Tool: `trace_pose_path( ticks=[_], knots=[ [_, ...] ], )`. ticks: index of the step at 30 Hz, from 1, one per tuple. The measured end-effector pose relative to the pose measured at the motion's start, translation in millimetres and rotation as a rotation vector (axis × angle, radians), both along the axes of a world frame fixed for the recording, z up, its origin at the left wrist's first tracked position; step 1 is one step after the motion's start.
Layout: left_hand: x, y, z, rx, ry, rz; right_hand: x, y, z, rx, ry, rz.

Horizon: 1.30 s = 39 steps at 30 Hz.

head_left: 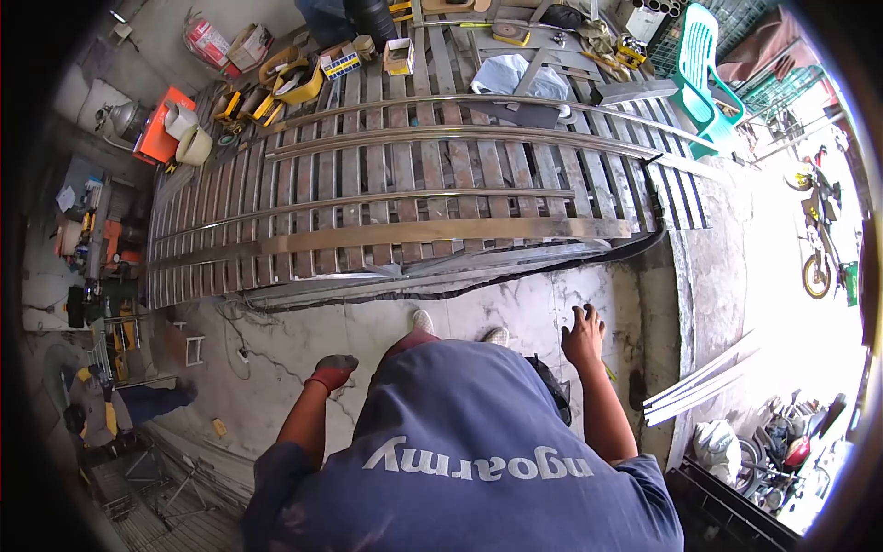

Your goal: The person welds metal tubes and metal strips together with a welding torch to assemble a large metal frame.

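Note:
My left hand, in a red and dark grey glove, hangs over the pale floor with its fingers drawn together. Nothing shows in its grasp. My right hand is bare, with fingers apart and slightly bent, holding nothing. It is nearest the front right edge of a large slatted metal bench, without touching it. Across the slats lie a flat metal bar, a thin metal tube and longer shiny tubes. A black cable runs along the bench's front edge.
Yellow containers, small boxes and a plastic bag occupy the far side. A green chair stands far right. White bars lie at right, near a step. Another person is at left.

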<state>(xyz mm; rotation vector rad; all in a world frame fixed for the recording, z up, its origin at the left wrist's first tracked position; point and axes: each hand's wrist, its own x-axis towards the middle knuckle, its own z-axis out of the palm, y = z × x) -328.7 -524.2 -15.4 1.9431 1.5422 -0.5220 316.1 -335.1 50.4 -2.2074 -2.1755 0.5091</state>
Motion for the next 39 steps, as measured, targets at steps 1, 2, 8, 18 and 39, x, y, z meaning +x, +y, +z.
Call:
trace_pose_path(
  ticks=[1, 2, 8, 18, 39],
  knots=[
    [-3.6, 0.5, -5.3, -0.024, 0.006, 0.089, -10.4, 5.8, 5.1, -0.011, -0.015, 0.008],
    [-11.4, -1.0, -7.9, -0.009, -0.009, 0.063, -20.0, 10.9, 10.5, -0.021, -0.031, 0.014],
    [-59.2, -33.1, -30.6, 0.082, -0.124, 0.028, -94.9, 37.1, 33.9, -0.057, -0.029, 0.122],
    [-140.6, -39.0, -81.7, 0.049, 0.005, 0.202, -174.8, 44.9, 38.7, -0.145, -0.063, 0.148],
    [-133.3, 393.5, 99.0, 1.154, 0.079, 0.662, -235.3, 175.6, 91.7, 0.082, 0.023, 0.277]
  ],
)
